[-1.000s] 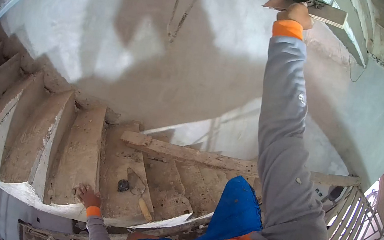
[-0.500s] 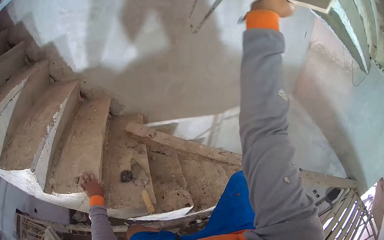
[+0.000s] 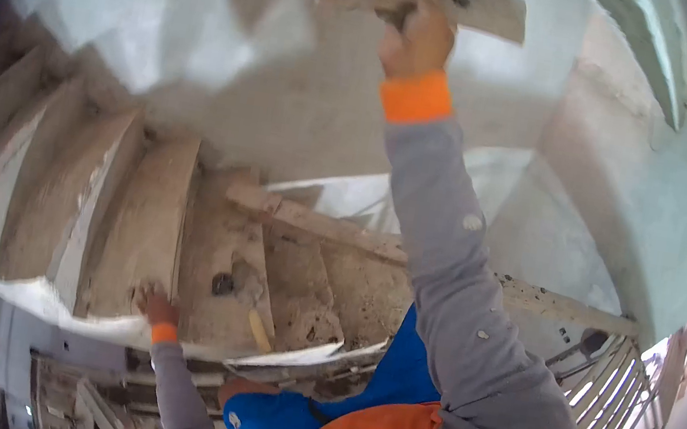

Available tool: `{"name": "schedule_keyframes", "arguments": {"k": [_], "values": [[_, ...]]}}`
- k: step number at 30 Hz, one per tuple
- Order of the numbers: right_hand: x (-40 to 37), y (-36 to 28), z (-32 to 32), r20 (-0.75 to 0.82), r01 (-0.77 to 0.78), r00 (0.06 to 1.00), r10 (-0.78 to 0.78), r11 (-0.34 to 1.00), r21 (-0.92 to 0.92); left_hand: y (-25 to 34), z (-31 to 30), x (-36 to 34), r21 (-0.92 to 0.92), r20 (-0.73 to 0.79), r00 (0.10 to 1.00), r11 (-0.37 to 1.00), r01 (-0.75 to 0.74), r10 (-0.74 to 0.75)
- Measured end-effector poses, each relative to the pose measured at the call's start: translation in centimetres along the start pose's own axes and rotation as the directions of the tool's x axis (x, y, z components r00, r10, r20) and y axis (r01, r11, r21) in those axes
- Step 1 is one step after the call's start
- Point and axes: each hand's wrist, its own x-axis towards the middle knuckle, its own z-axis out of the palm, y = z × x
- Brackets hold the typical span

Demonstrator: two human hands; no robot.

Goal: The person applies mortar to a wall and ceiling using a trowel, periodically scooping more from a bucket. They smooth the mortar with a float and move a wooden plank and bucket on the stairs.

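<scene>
My right hand [image 3: 423, 42] is raised against the plastered wall [image 3: 306, 111], its fingers wrapped round the handle of a flat plastering float [image 3: 496, 14]. Dark wet mortar shows along the float's upper edge. Low on the left, my left hand [image 3: 158, 305] rests with its fingers apart on the outer edge of a stair step [image 3: 141, 229]. One step to the right of it lies a trowel [image 3: 259, 331] with a pale wooden handle, its blade blurred against the dusty tread. Beside the blade sits a small dark lump [image 3: 223, 284].
Rough concrete steps curve up to the left. A long wooden beam [image 3: 316, 221] crosses the lower steps, in front of the wall. A metal railing [image 3: 619, 389] stands at the right. Planks [image 3: 97, 409] lie below the stair edge, and a stair underside [image 3: 651, 56] overhangs at upper right.
My right hand has swept the float left and somewhat down in view across the wall. My left hand stays on the step while the whole view shifts slightly.
</scene>
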Motion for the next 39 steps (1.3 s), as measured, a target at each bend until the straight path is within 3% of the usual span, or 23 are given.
{"name": "schedule_keyframes", "arguments": {"k": [2, 3, 4, 5, 6, 7, 8, 11, 13, 14, 16, 18, 19, 21, 22, 24, 27, 29, 31, 33, 36, 37, 39], "values": [[-4.8, -2.7, -4.0, 0.342, -0.237, 0.929, 0.142, 0.938, 0.254, -0.3, 1.0, 0.5, 0.112, 0.016, 1.000, 0.994, -0.010, 0.008], [-8.3, -2.0, -3.2, 0.496, -0.586, 0.807, 0.322, 0.549, 0.596, -0.1, 1.0, 0.6, 0.140, 0.052, 0.999, 0.990, -0.018, 0.011], [-11.5, -2.3, -3.4, 0.656, -0.741, 0.668, 0.351, 0.235, 0.629, 0.0, 1.0, 0.3, 0.063, -0.014, 1.000, 0.998, 0.006, -0.005], [-14.7, -2.6, -3.7, 0.786, -0.818, 0.499, 0.365, -0.103, 0.566, -0.1, 0.7, -0.2, 0.028, -0.020, 1.000, 0.999, 0.024, -0.023], [-16.9, -3.9, -5.0, 0.865, -0.849, 0.348, 0.362, -0.271, 0.455, 0.1, 0.5, -0.2, 0.111, -0.005, 1.000, 0.994, 0.016, -0.015], [-19.0, -5.2, -6.4, 0.919, -0.835, 0.187, 0.348, -0.436, 0.335, 0.3, -0.8, -0.6, 0.049, -0.018, 1.000, 0.999, 0.008, -0.008], [-20.4, -5.9, -6.9, 0.955, -0.704, -0.032, 0.295, -0.685, 0.188, 0.5, -0.6, -0.5, 0.085, 0.016, 0.999, 0.996, 0.028, -0.030], [-28.3, -3.3, -5.1, 0.923, -0.707, -0.213, 0.321, -0.703, 0.081, 0.8, -0.5, -0.6, -0.048, -0.094, 0.992, 0.996, 0.082, -0.086], [-31.6, -1.6, -3.7, 0.898, -0.922, 0.153, 0.413, -0.266, 0.280, 1.2, -1.6, -1.1, -0.023, -0.101, 0.991, 0.996, 0.083, -0.085], [-33.0, -1.8, -3.6, 0.874, -0.954, 0.274, 0.401, -0.001, 0.299, 1.3, -1.9, -1.1, -0.018, -0.092, 0.992, 0.996, 0.091, -0.092], [-32.4, -5.5, -4.6, 0.787, -0.804, 0.502, 0.358, 0.530, 0.272, 1.5, -2.1, -1.2, -0.009, -0.082, 0.992, 0.995, 0.100, -0.101], [-32.7, -9.4, -3.8, 0.760, -0.943, 0.225, 0.610, -0.060, 0.328, 1.2, -1.9, -1.0, -0.013, -0.096, 0.990, 0.995, 0.100, -0.101], [-37.0, -8.7, -2.6, 0.751, -0.898, 0.319, 0.578, 0.439, 0.043, 1.3, -1.7, -1.0, -0.019, -0.102, 0.990, 0.995, 0.099, -0.100], [-51.5, -6.4, 0.7, 0.730, -0.645, 0.290, 0.619, 0.690, -0.328, 1.2, -1.9, -1.0, -0.030, -0.105, 0.990, 0.995, 0.093, -0.096], [-56.1, -5.7, 1.5, 0.670, -0.724, 0.180, 0.720, 0.559, -0.405, 1.2, -1.8, -1.2, -0.032, -0.106, 0.990, 0.996, 0.086, -0.089], [-55.9, -6.3, 1.8, 0.739, -0.776, 0.123, 0.663, 0.528, -0.345, 1.2, -2.0, -0.7, -0.022, -0.108, 0.990, 0.996, 0.091, -0.093], [-50.8, -7.4, -1.1, 0.756, -0.925, 0.022, 0.654, 0.300, -0.232, 1.4, -2.0, -0.9, -0.018, -0.084, 0.991, 0.995, 0.098, -0.099], [-49.7, -7.5, -1.8, 0.730, -0.941, 0.052, 0.682, 0.279, -0.194, 1.5, -1.8, -1.1, -0.018, -0.080, 0.992, 0.995, 0.102, -0.103], [-50.3, -7.3, -1.6, 0.685, -0.865, 0.195, 0.702, 0.453, -0.217, 1.3, -1.3, -0.7, -0.015, -0.098, 0.990, 0.995, 0.098, -0.099], [-50.0, -6.7, -1.8, 0.705, -0.917, 0.189, 0.683, 0.379, -0.121, 1.2, -1.3, 0.0, 0.011, -0.080, 0.990, 0.993, 0.114, -0.113], [-50.3, -8.6, -4.8, 0.703, -0.964, 0.060, 0.708, 0.224, -0.144, 1.3, -1.5, -0.5, 0.036, -0.046, 0.993, 0.993, 0.112, -0.111], [-53.1, -8.5, -5.7, 0.800, -0.881, 0.061, 0.597, 0.409, -0.238, 1.4, -1.7, -0.5, 0.035, -0.046, 0.993, 0.994, 0.107, -0.105], [-55.8, -10.5, -6.9, 0.889, -0.785, -0.041, 0.456, 0.536, -0.311, 1.2, -1.2, -0.7, 0.050, -0.008, 0.994, 0.993, 0.108, -0.108]]}}
